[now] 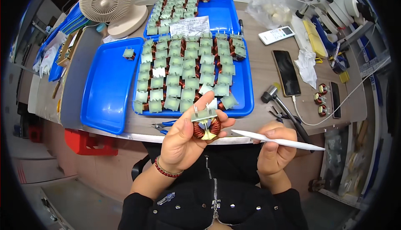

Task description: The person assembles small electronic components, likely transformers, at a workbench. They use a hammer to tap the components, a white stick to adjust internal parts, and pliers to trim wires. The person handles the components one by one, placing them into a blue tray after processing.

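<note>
My left hand (177, 146) is closed around a toroidal coil (206, 126), copper wire wound on a ring under a small green board. The board faces up and its metal pins point away from me. Between the fingers of my right hand (273, 152) is a slim white stick (307, 146), pointed at both ends. Its left tip points toward the coil and stays a little apart from it. Just beyond my left hand, rows of similar coils lie in a blue tray (250, 94), boards upward.
Another blue tray (106, 92) at left holds a single coil; a third blue tray (221, 15) stands behind. Blue-handled pliers (167, 124) lie at the table edge. A hammer (288, 113), charging phone (286, 73), white remote control (276, 35) and fan (106, 0) surround the trays.
</note>
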### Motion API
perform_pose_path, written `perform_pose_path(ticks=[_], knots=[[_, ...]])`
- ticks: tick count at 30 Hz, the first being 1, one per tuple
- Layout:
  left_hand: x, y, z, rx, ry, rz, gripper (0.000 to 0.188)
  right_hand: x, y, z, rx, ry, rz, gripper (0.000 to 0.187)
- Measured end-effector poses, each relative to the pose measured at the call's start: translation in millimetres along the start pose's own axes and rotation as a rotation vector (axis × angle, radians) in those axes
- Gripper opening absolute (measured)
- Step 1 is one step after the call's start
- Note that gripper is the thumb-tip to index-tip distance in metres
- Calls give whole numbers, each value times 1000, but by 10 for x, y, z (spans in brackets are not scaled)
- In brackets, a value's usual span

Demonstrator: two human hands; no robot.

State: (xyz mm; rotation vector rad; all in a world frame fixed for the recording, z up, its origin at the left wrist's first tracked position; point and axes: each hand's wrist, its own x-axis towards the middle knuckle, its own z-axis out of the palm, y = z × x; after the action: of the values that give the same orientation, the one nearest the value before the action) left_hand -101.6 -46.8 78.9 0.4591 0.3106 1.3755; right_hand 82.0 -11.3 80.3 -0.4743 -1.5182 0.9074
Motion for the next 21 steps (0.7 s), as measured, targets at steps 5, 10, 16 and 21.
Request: perform_pose_path(ticks=[5, 10, 16, 21], knots=[[3, -4, 46, 34, -38, 20, 68, -5, 39, -56, -14, -8, -5, 20], [3, -67, 43, 88, -5, 111, 58, 54, 41, -39, 102, 103, 109, 13], [58, -99, 26, -506, 74, -26, 41, 22, 70, -55, 178, -3, 331, 20], [48, -120, -21, -475, 114, -7, 45, 112, 159, 40, 213, -109, 452, 29]])
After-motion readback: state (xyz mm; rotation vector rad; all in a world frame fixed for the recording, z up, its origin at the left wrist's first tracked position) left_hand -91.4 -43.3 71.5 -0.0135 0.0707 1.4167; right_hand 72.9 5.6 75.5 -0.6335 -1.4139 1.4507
